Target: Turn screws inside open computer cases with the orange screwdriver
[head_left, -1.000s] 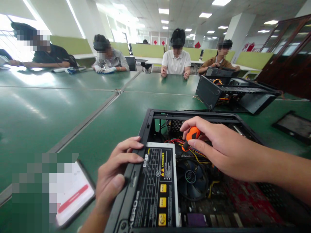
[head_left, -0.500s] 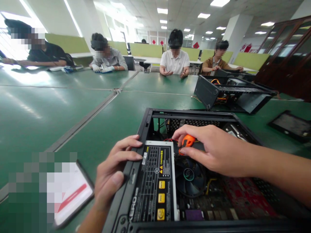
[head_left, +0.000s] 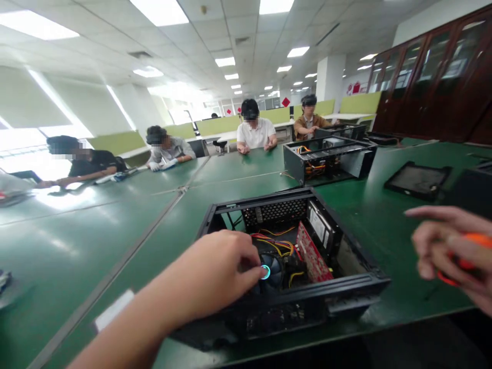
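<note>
An open black computer case (head_left: 357,289) lies on the green table with its inside facing up. My left hand (head_left: 219,261) reaches over its left part, fingers bent and thumb close to the cooling fan (head_left: 273,271); what they grip, if anything, is hidden. A red circuit board (head_left: 312,256) and yellow and red cables (head_left: 282,248) show inside. My right hand (head_left: 442,241) is right of the case, apart from it, closed on an orange tool (head_left: 478,240) that is blurred and partly covered. Its index finger points left.
Another open computer case (head_left: 326,164) stands farther back. A flat black panel (head_left: 418,179) lies on the right of the table (head_left: 157,256). A white item (head_left: 113,310) lies beside my left forearm. Several people sit across the table.
My right hand has moved out of the case to the right with the orange tool. My left hand has gone from the case's left edge to over its inside. The view has tilted up.
</note>
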The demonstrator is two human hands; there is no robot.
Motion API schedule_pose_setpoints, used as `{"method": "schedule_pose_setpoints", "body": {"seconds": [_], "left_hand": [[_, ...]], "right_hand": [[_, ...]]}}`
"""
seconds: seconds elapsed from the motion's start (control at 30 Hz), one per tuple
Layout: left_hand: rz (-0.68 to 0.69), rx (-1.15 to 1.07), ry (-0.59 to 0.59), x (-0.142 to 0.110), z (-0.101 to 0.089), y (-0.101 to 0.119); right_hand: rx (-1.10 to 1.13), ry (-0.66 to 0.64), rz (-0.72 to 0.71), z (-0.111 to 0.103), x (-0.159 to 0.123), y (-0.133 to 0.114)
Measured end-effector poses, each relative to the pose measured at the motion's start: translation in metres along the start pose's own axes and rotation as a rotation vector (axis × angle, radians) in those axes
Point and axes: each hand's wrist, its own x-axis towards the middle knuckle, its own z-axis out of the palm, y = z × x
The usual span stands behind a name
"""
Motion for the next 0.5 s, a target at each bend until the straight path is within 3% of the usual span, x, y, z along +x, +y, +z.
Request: {"method": "schedule_pose_setpoints", "body": {"seconds": [0.1,0.23,0.33,0.5], "left_hand": [[-0.064,0.234,-0.294,0.047,0.024,0.035],[-0.111,0.266,-0.428,0.082,0.067,0.043],[-0.155,0.208,-0.419,0.086,0.077,0.026],[-0.358,0.039,-0.277,0.091,0.046,-0.037]], "right_hand": [[-0.084,-0.157,0.13,0.025,-0.053,0.041],[-0.283,-0.3,0.058,0.069,-0.078,0.047],[-0.423,-0.257,0.036,0.082,-0.067,0.038],[-0.421,-0.325,-0.01,0.106,-0.031,0.026]]}}
